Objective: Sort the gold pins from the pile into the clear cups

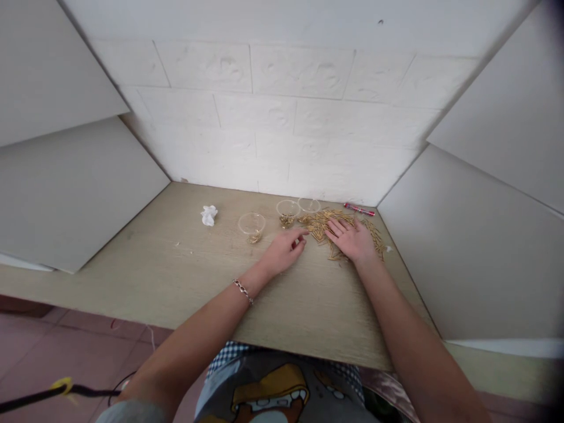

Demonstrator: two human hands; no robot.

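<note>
A spread pile of thin gold-coloured metal pins (pixel 324 226) lies at the right of the table. Over its middle rests my right hand (pixel 350 238), fingers spread and palm turned partly up, with no item visible in it. My left hand (pixel 286 249) is at the pile's left edge, its fingers loosely bent and the thumb slightly apart from them. I see nothing clear between those fingertips. Just behind the left hand stands a clear plastic cup (pixel 288 208) with gold pieces at its bottom. Another clear cup (pixel 252 224) to the left holds a few small pieces.
A third clear round container (pixel 309 205) is at the back, touching the pile's edge. A red tube-like packet (pixel 359 209) lies near the back wall. Crumpled white tissue (pixel 209 215) sits at the left. Grey panels (pixel 484 247) border the table (pixel 211 282) on both sides.
</note>
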